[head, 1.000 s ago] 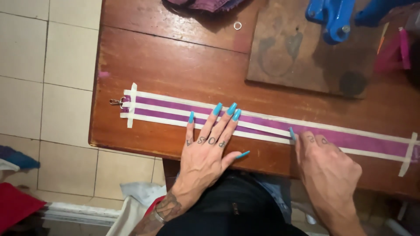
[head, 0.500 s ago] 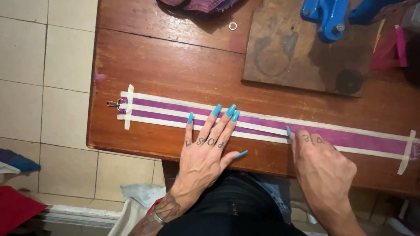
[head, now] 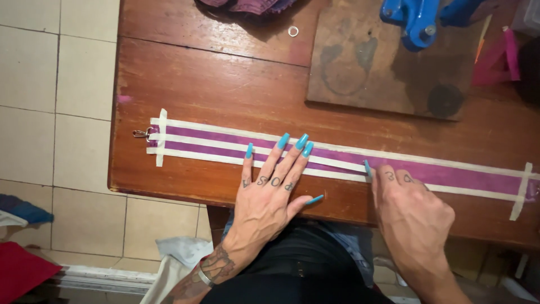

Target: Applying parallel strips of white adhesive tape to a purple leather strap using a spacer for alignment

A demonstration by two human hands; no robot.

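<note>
A long purple strap is laid flat across the wooden surface, held down by cross strips of pale tape at both ends. Edge tapes run its full length; a middle tape is laid from the left end only as far as the right hand, leaving the right stretch uncovered. The left hand is spread flat on the strap; the right is curled, one nail pressed on the tape's end.
</note>
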